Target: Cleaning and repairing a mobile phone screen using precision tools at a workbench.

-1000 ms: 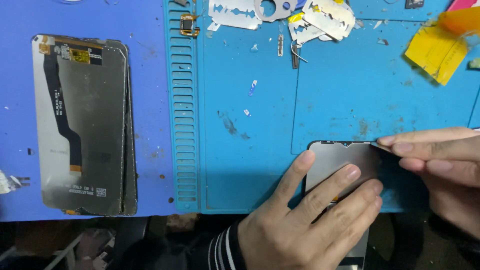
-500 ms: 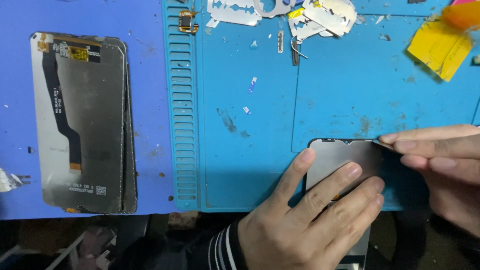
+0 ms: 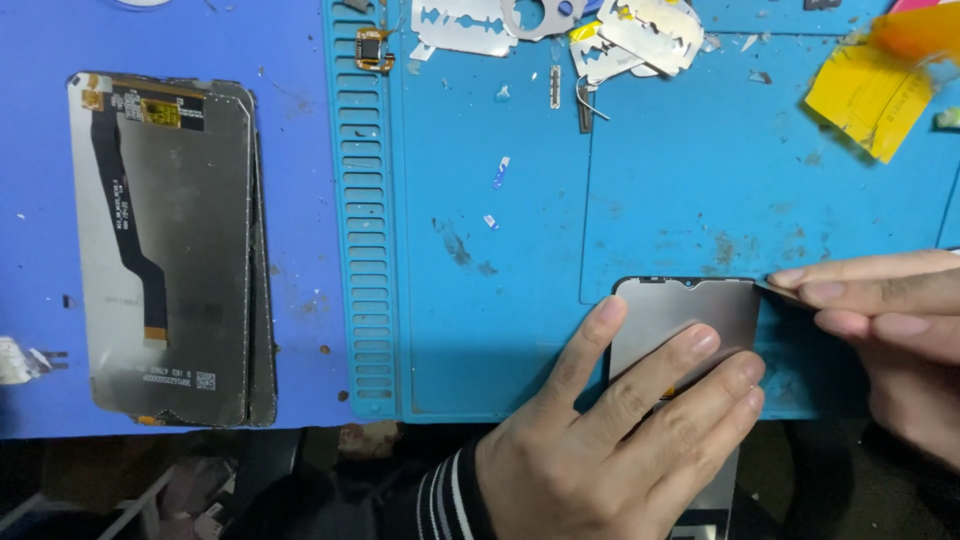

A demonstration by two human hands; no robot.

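- Screen point(image 3: 690, 315): flat grey panel with a dark rim and a small notch in its top edge, lying at the near edge of the mat point(image 3: 640, 200), lower end hanging past the mat toward the body.
- Left hand point(image 3: 610, 450): laid flat on the screen, fingers spread wide and pressing it down, holding nothing.
- Right hand point(image 3: 880, 320): fingers drawn narrow together, pinching a thin blade point(image 3: 775, 289) whose tip touches the screen's top right corner.
- Room to move: bare mat above and left of the screen; right edge crowded by the right hand; near edge of the bench just below the wrists.
- Far edge of mat: razor blades point(image 3: 470, 25) and metal scraps, a small gold part point(image 3: 372, 48), yellow tape point(image 3: 865, 95) at the right.
- Left of the mat's slotted rail, well apart: stacked panels point(image 3: 170, 250), back side up with a black flex cable, on a darker blue sheet point(image 3: 290, 60).
- Mat surface scuffed, dotted with small scraps.
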